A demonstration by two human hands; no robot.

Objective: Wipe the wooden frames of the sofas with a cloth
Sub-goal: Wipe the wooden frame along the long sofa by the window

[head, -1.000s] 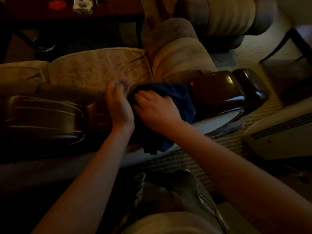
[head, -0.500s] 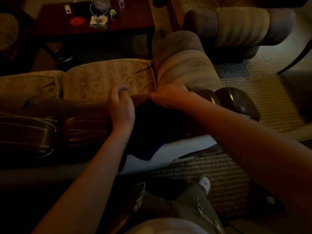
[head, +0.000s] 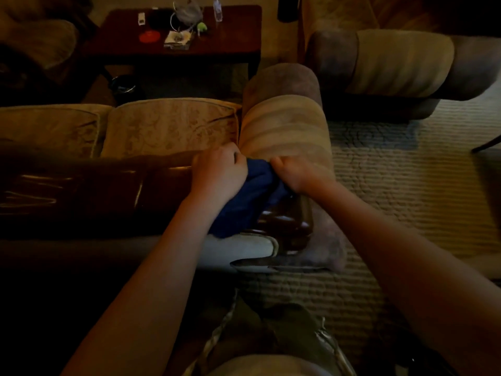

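A ribbed carpet carries the near sofa, a second sofa at far right, and a dark table at far left bearing small clutter.

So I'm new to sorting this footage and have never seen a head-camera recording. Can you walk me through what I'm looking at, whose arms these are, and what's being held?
There is no machine here. A person wears a wide-angle camera on the head, pointing forward and down, so the two bare arms coming up from the bottom edge are their own. They stand behind a sofa and look over its back.

The glossy dark brown band is the sofa's wooden frame. Beyond it lie the beige patterned seat cushions and a striped padded armrest.

The left hand and the right hand both have curled fingers and grip a dark blue cloth, bunched between them and draped over the frame near the armrest.

Further back stands a dark coffee table with small items on it, too dim to name, and a second sofa at the upper right. The floor is ribbed pale carpet.
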